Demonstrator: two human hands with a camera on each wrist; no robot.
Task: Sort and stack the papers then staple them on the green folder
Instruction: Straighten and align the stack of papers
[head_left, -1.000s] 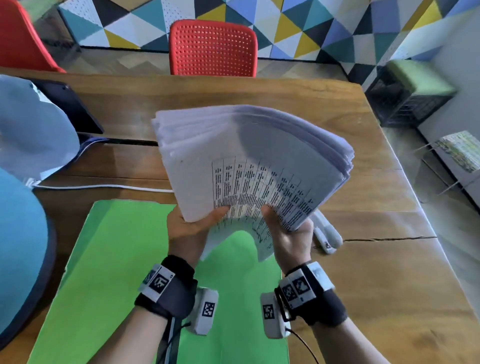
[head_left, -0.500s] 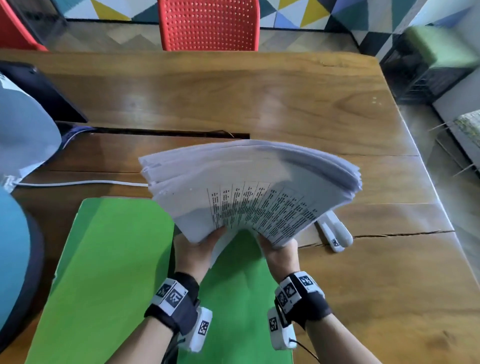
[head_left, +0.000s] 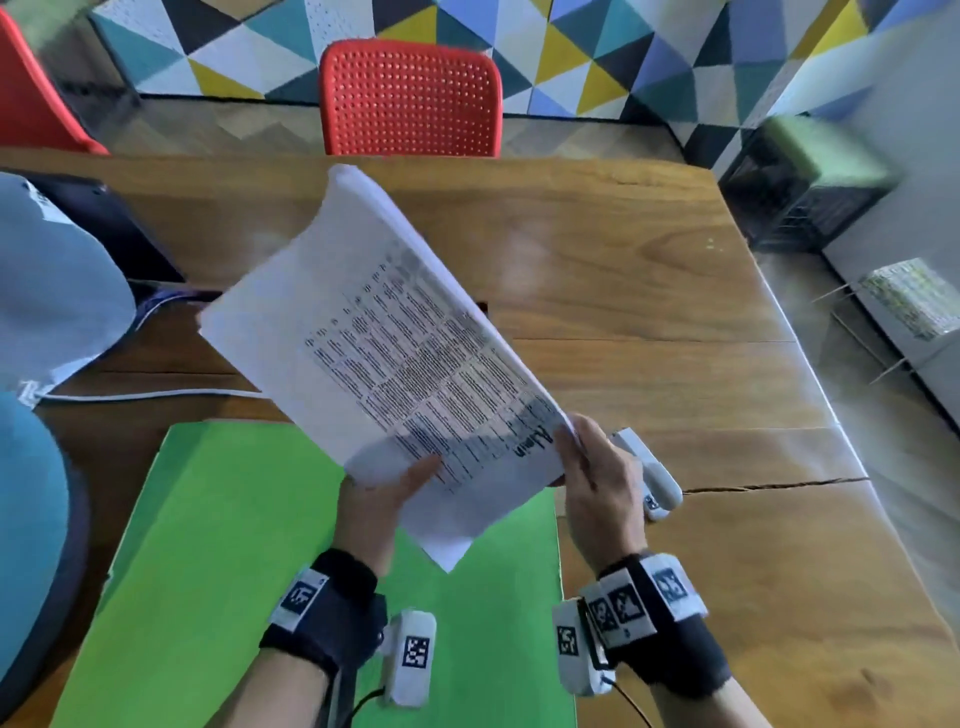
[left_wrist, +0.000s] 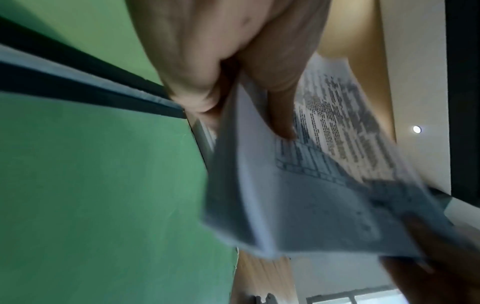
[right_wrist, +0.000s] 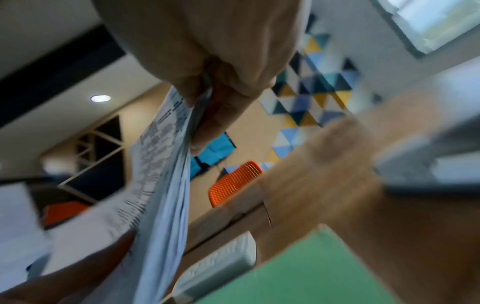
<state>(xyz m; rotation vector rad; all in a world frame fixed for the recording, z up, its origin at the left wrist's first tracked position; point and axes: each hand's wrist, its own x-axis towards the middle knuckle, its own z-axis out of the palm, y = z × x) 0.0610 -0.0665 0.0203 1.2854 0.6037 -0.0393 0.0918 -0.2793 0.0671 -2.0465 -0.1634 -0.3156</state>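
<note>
Both hands pinch the paper stack (head_left: 395, 364) at its near edge — left hand (head_left: 379, 501) at one corner, right hand (head_left: 597, 483) at the other. It hangs tilted above the green folder (head_left: 218, 545), long axis running away to the left. The stapler (head_left: 649, 473) lies on the worktop just beside the right hand — the nearer one.

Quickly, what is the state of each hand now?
Left hand: holding the paper stack, thumb on top.
Right hand: gripping the same stack's edge.
</note>
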